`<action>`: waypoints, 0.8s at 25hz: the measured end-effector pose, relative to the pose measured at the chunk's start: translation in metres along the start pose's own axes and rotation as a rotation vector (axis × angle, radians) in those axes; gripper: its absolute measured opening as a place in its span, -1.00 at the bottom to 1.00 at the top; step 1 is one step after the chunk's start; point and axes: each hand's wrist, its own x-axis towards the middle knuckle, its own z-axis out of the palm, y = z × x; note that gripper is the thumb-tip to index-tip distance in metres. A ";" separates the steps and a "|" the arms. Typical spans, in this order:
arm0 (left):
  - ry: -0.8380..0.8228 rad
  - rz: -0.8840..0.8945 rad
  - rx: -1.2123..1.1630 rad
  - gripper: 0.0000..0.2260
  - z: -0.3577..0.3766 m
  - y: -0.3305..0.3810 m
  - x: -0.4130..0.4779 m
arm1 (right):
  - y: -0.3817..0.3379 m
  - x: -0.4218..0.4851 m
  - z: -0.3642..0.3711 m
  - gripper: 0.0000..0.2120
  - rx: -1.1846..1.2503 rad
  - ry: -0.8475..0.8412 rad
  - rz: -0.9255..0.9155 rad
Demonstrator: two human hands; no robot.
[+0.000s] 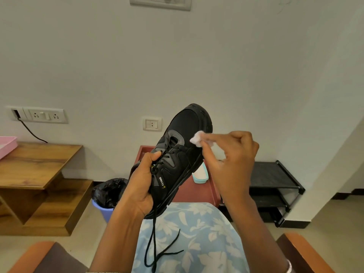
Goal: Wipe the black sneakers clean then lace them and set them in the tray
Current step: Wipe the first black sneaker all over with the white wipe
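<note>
Pale walls are filling the background, with a switch plate (152, 124) showing just behind the raised shoe and a longer socket panel (46, 115) sitting off to the left above a wooden surface (37, 164). A pink tray (6, 145) is resting on the far left edge of that wood, well apart from the hands. Below it, a blue bin (104, 207) lined with a black bag is standing on the floor, and a black shoe rack (275, 180) is standing against the wall on the right.

The left hand (140, 186) is closing around the heel and collar of the black sneaker (177, 154), thumb pressing near the top eyelets, and is holding it up in the air, tilted with the toe pointing up and away. The right hand (234, 160) is pinching a small white wipe (199, 139) between thumb and forefinger, the other fingers curling loosely, and is pressing the wipe against the side of the shoe near the toe.

Black laces (155, 245) are hanging loose from the sneaker, trailing down over the person's lap in blue floral cloth (197, 233). Behind the shoe, a reddish-brown stool (195, 192) is carrying a small pale blue container (200, 176), partly hidden by the sole.
</note>
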 end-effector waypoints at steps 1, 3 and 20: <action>0.003 0.001 0.016 -0.67 0.000 0.000 -0.001 | -0.005 -0.011 0.001 -0.86 -0.012 -0.026 -0.075; 0.016 0.008 0.053 -0.66 0.003 0.001 -0.002 | -0.010 -0.024 0.003 -0.88 -0.061 -0.038 -0.170; 0.047 0.188 0.226 -0.83 0.009 -0.003 -0.006 | -0.010 -0.002 0.002 -0.85 0.069 -0.059 0.007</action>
